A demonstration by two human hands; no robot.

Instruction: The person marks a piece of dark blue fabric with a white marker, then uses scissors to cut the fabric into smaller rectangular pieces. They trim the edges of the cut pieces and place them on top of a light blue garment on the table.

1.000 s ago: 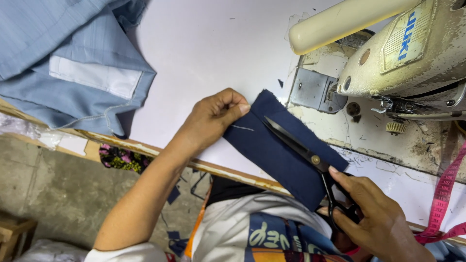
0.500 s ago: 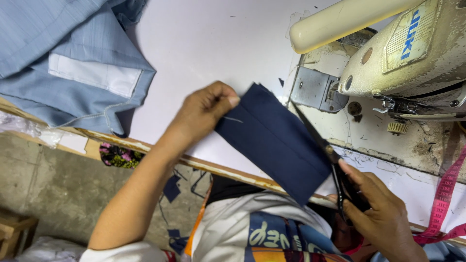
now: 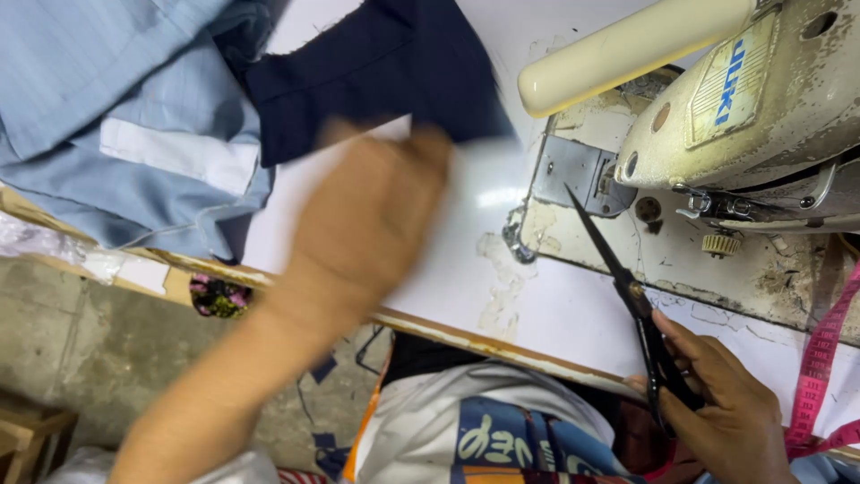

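**Navy cloth over the counter, scissors at the edge**

A person's left hand (image 3: pixel 372 211), blurred in the head view, reaches across the white counter (image 3: pixel 484 269) to a piece of navy fabric (image 3: pixel 376 67) that lies partly over a heap of light blue garments (image 3: pixel 116 116) at the far left. The blur hides the fingers, so whether this grip has closed on the cloth's near edge or only touches it cannot be told. The fabric looks light, soft and limp, likely to fold and drape wherever it is lifted; a pinch at a hemmed edge or a corner would probably control it best, and its raw edges may fray.

The right hand (image 3: pixel 717 408) rests at the counter's near edge, its grip wrapped around the handles of black scissors (image 3: pixel 627 287). The blades are together and point up toward the needle plate (image 3: pixel 578 175) of a worn cream sewing machine (image 3: pixel 761 116). A pink measuring tape (image 3: pixel 820 358) hangs just beside that hand. The scissors cut nothing here; their tip stands well apart from the navy cloth.
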